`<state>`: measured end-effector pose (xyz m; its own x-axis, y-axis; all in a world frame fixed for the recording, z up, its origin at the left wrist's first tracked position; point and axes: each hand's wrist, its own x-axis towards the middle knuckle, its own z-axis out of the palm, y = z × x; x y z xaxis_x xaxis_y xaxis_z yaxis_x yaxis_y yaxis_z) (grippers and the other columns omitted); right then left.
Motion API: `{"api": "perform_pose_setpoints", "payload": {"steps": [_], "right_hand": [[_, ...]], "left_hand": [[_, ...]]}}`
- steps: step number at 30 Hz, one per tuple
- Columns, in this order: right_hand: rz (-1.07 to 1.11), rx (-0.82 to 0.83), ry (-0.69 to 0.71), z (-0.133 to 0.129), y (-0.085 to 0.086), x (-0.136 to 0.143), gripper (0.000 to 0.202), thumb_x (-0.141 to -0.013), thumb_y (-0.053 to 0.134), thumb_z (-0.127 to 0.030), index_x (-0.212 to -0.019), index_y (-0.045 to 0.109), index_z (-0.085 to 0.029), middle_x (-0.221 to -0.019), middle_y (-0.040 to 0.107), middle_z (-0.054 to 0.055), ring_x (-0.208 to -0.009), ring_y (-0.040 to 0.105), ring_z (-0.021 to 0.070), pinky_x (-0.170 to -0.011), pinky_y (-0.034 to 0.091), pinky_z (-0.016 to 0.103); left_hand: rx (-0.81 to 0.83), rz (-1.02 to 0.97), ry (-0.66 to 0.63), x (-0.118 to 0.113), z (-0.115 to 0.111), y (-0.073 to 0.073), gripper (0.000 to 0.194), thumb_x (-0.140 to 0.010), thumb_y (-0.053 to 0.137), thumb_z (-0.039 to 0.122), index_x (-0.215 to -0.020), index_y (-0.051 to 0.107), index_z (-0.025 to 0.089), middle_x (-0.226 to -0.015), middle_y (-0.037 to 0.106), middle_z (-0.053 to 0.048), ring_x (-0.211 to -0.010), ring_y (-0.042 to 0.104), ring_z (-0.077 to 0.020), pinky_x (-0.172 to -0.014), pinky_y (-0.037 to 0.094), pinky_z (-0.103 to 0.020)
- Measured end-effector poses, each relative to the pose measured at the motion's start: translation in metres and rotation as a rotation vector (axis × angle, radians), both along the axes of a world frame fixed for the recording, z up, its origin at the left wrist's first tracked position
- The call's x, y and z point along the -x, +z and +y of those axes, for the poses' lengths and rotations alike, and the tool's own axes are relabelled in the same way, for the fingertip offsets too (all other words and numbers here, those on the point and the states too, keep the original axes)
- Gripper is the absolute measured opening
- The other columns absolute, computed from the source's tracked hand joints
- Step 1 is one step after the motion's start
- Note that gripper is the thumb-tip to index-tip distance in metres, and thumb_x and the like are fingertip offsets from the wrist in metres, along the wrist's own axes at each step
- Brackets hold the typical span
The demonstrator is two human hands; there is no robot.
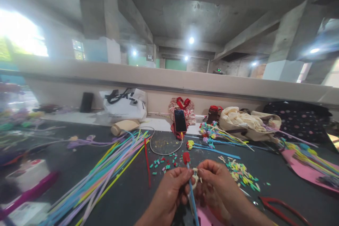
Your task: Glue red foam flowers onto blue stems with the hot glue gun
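Note:
My left hand [172, 185] is closed, thumb and finger pinched at a blue pipe cleaner stem [193, 201] that stands nearly upright. A fuzzy red tip [186, 158] tops this stem. Close beside it, my right hand [218, 178] pinches a small cream-coloured fuzzy piece [195, 173] against the stem. Whether the cream piece is fixed to the stem I cannot tell. Small cut pieces in yellow, cream and green [242, 173] lie right of my hands. Teal and red bits [165, 164] are scattered to the left.
Long coloured pipe cleaners [113, 174] spread across the left, beside a single red one [147, 162]. Finished-looking stems with coloured heads [212, 132] lie behind. A phone [180, 122] leans on a patterned bag. Red-handled pliers or scissors [283, 208] rest at front right.

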<state>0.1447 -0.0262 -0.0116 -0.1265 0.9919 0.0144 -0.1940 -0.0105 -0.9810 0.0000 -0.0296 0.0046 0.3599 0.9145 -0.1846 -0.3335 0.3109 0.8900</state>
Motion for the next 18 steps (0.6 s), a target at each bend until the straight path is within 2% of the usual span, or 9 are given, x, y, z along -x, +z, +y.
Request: {"api": "perform_pose_setpoints", "payload": {"steps": [3,7,12,18], "right_hand": [[-0.003,0.014,-0.037,-0.003,0.001,0.007,0.022,-0.067,0.063,-0.035,-0.067,0.049,-0.018,-0.046,0.055,-0.005,-0.033,0.05,0.0113,-0.032,0.037,0.021],[-0.171,-0.024,-0.077,-0.006,0.007,0.012,0.023,-0.069,0.061,-0.035,-0.06,0.049,-0.017,-0.037,0.046,-0.008,-0.029,0.044,0.0088,-0.03,0.034,0.018],[-0.358,-0.133,-0.053,-0.006,0.013,0.005,0.018,-0.071,0.059,-0.035,-0.064,0.053,-0.019,-0.042,0.052,-0.006,-0.034,0.048,0.009,-0.034,0.034,0.019],[-0.391,-0.154,-0.016,-0.008,0.019,0.004,0.016,-0.071,0.057,-0.032,-0.064,0.055,-0.018,-0.044,0.054,-0.005,-0.034,0.049,0.0086,-0.034,0.032,0.018]], "left_hand": [[-0.016,-0.007,-0.002,-0.002,0.0,-0.001,0.032,-0.059,0.066,0.042,-0.06,0.055,0.012,-0.039,0.046,0.006,-0.029,0.031,-0.0011,-0.032,0.021,-0.015],[0.001,-0.01,0.012,-0.003,-0.001,0.0,0.034,-0.056,0.068,0.043,-0.058,0.053,0.013,-0.037,0.045,0.007,-0.028,0.033,-0.0016,-0.032,0.021,-0.015],[-0.031,-0.012,0.003,-0.003,-0.001,0.0,0.037,-0.053,0.069,0.047,-0.055,0.051,0.014,-0.035,0.046,0.006,-0.026,0.033,-0.0023,-0.032,0.02,-0.016],[-0.043,0.005,0.012,-0.004,0.0,-0.004,0.037,-0.054,0.068,0.047,-0.056,0.051,0.014,-0.034,0.046,0.006,-0.026,0.032,-0.0025,-0.031,0.02,-0.016]]}}
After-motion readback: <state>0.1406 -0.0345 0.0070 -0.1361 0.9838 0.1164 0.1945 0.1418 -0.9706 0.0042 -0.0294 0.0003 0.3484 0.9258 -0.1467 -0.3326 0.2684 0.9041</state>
